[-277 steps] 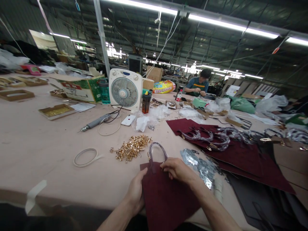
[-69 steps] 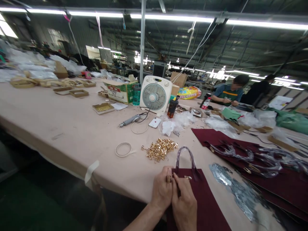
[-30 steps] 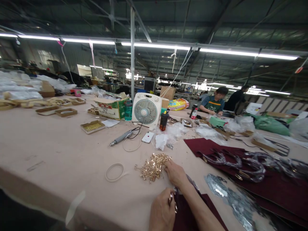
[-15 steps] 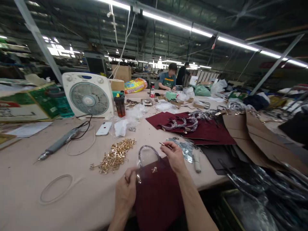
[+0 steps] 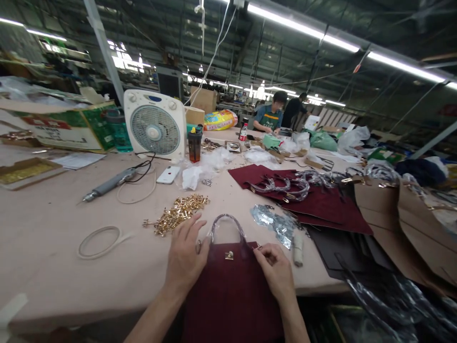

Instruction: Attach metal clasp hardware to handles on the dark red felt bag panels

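A dark burgundy bag panel point(image 5: 232, 290) hangs at the table's front edge. A plastic-wrapped handle point(image 5: 228, 218) arches over its top, and a gold clasp point(image 5: 229, 256) sits centred just below. My left hand point(image 5: 187, 255) is at the panel's upper left, fingers stretched out and thumb by the handle's left base. At the upper right corner my right hand point(image 5: 274, 267) pinches a small metal fitting point(image 5: 257, 247), mostly hidden by the fingertips, against the panel near the handle's right base.
A heap of gold fittings point(image 5: 182, 212) lies beyond my left hand. Thin metal plates point(image 5: 274, 223) and stacked burgundy panels point(image 5: 321, 205) are to the right. An electric screwdriver point(image 5: 110, 186), phone point(image 5: 168, 175) and fan point(image 5: 155, 126) stand left. A co-worker point(image 5: 269, 116) sits across.
My right hand has come down from above the panel to its upper right corner with the small metal fitting. My left hand's fingers have spread and lifted. The view has turned left.
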`<state>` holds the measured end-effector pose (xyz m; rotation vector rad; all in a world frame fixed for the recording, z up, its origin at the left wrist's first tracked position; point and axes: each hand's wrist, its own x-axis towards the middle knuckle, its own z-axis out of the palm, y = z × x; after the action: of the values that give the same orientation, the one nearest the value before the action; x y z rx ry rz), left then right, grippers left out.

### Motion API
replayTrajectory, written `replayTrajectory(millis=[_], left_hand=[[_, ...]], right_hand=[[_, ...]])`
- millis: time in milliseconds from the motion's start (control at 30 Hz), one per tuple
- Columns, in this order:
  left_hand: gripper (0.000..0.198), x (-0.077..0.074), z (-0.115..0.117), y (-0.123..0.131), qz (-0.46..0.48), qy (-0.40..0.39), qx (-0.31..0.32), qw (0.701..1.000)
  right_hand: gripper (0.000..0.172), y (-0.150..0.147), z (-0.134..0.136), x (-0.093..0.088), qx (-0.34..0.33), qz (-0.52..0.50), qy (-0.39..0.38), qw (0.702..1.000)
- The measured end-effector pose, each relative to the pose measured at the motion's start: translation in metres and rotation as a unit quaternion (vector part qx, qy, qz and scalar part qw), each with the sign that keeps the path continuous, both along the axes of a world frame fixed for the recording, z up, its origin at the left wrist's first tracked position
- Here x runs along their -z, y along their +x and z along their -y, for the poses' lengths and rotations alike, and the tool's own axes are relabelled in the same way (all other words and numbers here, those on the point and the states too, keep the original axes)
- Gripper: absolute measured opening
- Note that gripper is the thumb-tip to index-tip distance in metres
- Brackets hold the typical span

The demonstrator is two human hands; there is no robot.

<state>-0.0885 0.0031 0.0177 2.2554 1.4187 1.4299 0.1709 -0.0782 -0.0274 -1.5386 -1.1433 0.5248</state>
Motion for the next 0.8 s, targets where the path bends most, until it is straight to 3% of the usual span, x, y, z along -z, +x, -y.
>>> replayTrajectory(millis=[100, 167, 233, 367, 633, 800], left_hand=[[0.039, -0.022, -0.008, 0.027, -0.105, 0.032, 0.165, 0.98], [0.036, -0.027, -0.015, 0.049, -0.208, 0.015, 0.273, 0.939], [0.025, -0.024, -0.024, 0.07, -0.303, 0.004, 0.317, 0.898], [0.008, -0.011, -0.039, 0.097, -0.397, -0.008, 0.338, 0.853], [0.016, -0.009, -0.045, 0.106, -0.431, -0.002, 0.311, 0.847], [0.016, -0.008, -0.049, 0.108, -0.456, 0.002, 0.311, 0.834]], right_hand=[[0.032, -0.005, -0.003, 0.006, 0.014, -0.014, 0.01, 1.0], [0.031, -0.007, -0.005, 0.009, 0.016, -0.029, 0.007, 0.999], [0.031, -0.008, -0.004, 0.012, 0.013, -0.04, -0.005, 0.999], [0.034, -0.007, -0.002, 0.015, 0.01, -0.055, -0.024, 0.998], [0.037, -0.004, 0.002, 0.015, 0.067, -0.051, 0.027, 0.996], [0.026, -0.001, 0.007, 0.01, 0.016, -0.016, -0.008, 1.0]])
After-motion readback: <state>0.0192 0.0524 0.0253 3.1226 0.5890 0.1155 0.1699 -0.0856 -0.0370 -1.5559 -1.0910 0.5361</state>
